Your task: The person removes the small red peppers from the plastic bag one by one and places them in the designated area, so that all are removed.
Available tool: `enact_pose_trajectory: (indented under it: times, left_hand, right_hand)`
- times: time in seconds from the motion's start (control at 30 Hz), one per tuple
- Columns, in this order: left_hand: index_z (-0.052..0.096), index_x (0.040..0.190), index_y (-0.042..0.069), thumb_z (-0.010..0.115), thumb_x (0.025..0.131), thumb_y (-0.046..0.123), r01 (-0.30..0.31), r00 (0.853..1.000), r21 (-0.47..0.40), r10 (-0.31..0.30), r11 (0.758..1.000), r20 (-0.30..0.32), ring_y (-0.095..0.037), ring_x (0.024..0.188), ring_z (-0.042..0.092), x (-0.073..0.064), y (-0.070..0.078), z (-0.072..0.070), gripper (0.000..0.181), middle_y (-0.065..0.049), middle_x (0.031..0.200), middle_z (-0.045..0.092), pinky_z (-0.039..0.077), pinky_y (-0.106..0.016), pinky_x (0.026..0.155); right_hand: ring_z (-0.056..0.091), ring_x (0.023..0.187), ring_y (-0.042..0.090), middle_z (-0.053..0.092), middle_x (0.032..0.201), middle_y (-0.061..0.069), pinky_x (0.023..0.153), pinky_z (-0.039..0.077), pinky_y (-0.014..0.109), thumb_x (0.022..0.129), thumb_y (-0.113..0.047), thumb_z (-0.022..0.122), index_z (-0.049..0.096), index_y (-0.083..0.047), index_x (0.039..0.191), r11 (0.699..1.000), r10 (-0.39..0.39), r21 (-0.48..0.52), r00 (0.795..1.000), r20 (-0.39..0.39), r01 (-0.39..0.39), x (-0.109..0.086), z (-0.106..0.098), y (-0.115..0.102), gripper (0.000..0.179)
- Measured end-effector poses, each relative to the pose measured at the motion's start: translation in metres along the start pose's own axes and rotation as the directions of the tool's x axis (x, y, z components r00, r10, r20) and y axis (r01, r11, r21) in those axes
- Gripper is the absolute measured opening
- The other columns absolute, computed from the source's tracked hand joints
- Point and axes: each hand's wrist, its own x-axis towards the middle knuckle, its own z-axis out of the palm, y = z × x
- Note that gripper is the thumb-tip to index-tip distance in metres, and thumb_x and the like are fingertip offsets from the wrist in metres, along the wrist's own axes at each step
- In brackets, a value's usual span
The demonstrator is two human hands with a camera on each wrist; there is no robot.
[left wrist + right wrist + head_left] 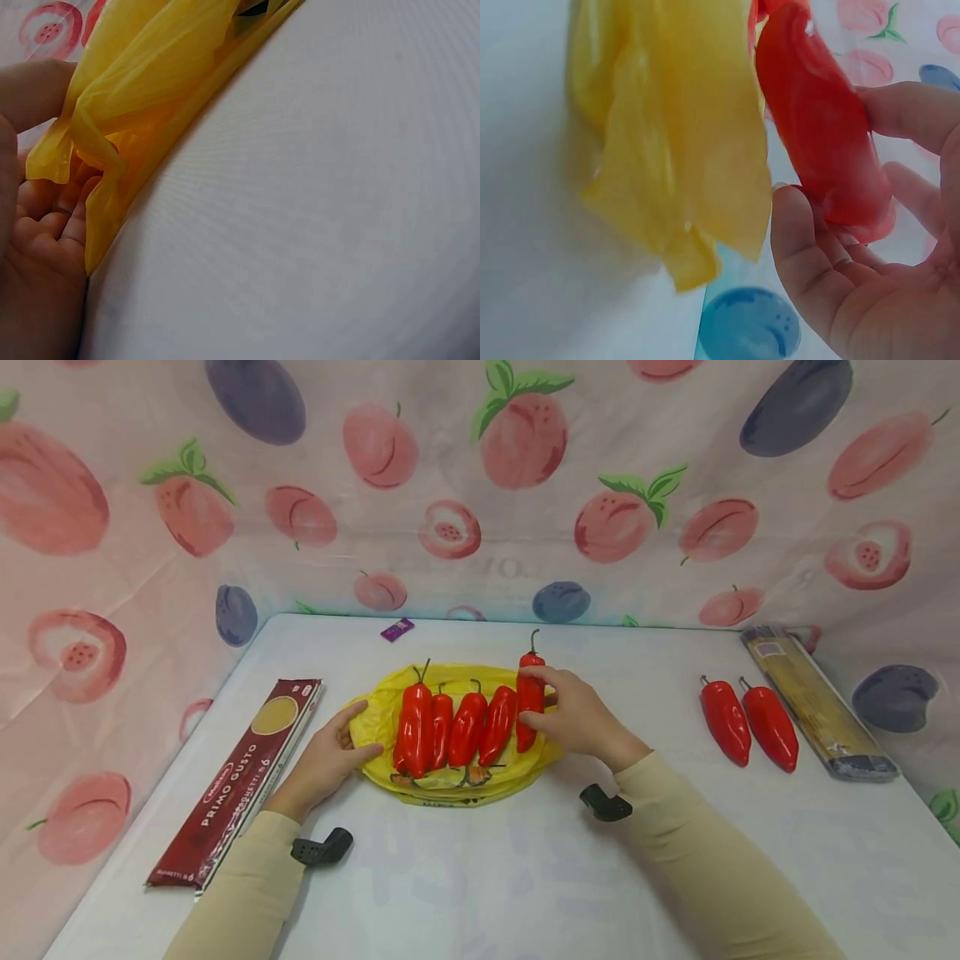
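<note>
A yellow plastic bag [408,789] lies on the table with several glossy red peppers [467,728] side by side on it, stems pointing away. My right hand [573,714] holds another red pepper [531,695] between thumb and fingers at the bag's right end, stem up. In the right wrist view this pepper [821,127] stands beside the hanging bag edge [690,150]. At the opposite end, my left hand [330,760] holds the bag's edge, thumb on one side. The left wrist view has the gathered yellow plastic [142,97] between thumb and curled fingers.
Two red peppers [726,723] lie at the right, beside a clear pack of spaghetti [821,706]. A dark red spaghetti pack [240,785] lies at the left. Behind the bag is a small purple packet [397,629]. A fruit-print curtain [322,585] borders the table.
</note>
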Motion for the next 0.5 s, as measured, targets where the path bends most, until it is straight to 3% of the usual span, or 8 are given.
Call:
enact_pose_trajectory:
  times: [0.23, 0.5]
  left_hand:
    - [0.021, 0.161, 0.014, 0.071, 0.093, 0.02, -0.007, 1.0, -0.002, 0.007, 1.0, -0.001, -0.031, 0.141, 0.039, 0.0, 0.0, 0.0, 0.084, -0.016, 0.159, 0.031, 0.037, -0.043, 0.111]
    - [0.02, 0.161, 0.012, 0.07, 0.094, 0.019, -0.024, 1.0, -0.01, 0.024, 1.0, 0.007, -0.031, 0.141, 0.039, 0.001, -0.001, 0.0, 0.084, -0.017, 0.159, 0.031, 0.037, -0.042, 0.11]
  right_hand:
    - [0.057, 0.112, 0.039, 0.047, 0.14, 0.022, 0.078, 0.06, 0.043, 0.092, -0.016, 0.072, 0.047, -0.012, 0.148, 0.999, 0.008, -0.043, 1.0, -0.024, -0.009, -0.01, -0.015, 0.016, 0.062]
    - [0.054, 0.117, 0.04, 0.047, 0.143, 0.021, 0.08, 0.06, 0.045, 0.093, -0.02, 0.071, 0.043, -0.014, 0.152, 0.995, 0.076, -0.07, 0.997, -0.018, -0.077, -0.02, -0.034, 0.028, 0.065]
